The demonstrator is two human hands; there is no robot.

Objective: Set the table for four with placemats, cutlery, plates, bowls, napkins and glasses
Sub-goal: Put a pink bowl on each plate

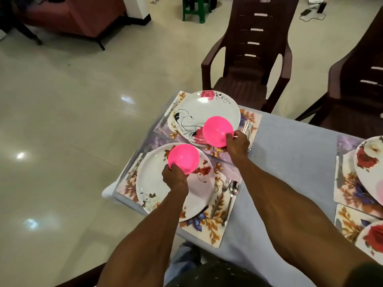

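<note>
The two bare forearms fill the near part of the view, reaching forward from the person's body over the desk (290, 154), which is covered with a pale blue cloth. The left hand (175, 177) pinches the near rim of a pink bowl (183, 158), fingers curled over its edge, and holds it on or just above the near plate (157, 183); whether the bowl's base touches the plate I cannot tell. The right hand (237, 142) grips a second pink bowl (217, 131) in the same way by its near right rim, over the near right part of the far plate (205, 112).

Each plate lies on its own floral placemat, the near placemat (209, 226) and the far placemat (251, 117), with a fork (222, 189) and a spoon (232, 197) just to the right of the near plate and more cutlery (247, 128) beside the far one. A knife (135, 166) lies left of the near plate.

Both bowls sit off-centre: the left one lies toward the far edge of its plate, the right one toward the near right edge. The setting-down, I judge, turns on drawing the left bowl back toward the body and pushing the right bowl forward and left, each hand serving its own plate. Two more plates (371, 158) on placemats show at the right edge. Brown chairs (248, 59) stand beyond.
</note>
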